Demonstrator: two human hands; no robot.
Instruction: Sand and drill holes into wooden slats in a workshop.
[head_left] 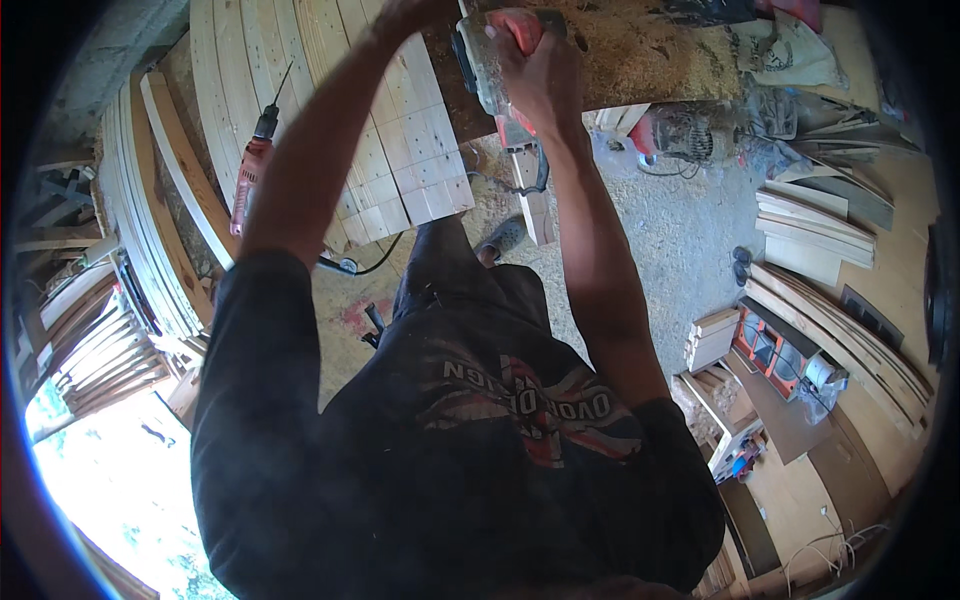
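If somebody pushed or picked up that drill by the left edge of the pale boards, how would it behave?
The red drill is probably heavy for its size, given its thick motor body. That rounded body might rock or roll a little if pushed across the boards. Its long, thin bit looks stiff but could snap if knocked sideways.

The tool (489, 80) looks partly plastic, the boards (400, 130) matt wood.

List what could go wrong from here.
The dark cord below the power tool in the right hand might snag on the workbench edge. The left forearm could knock the drill lying on the boards. Loose sawdust might make the tool slide.
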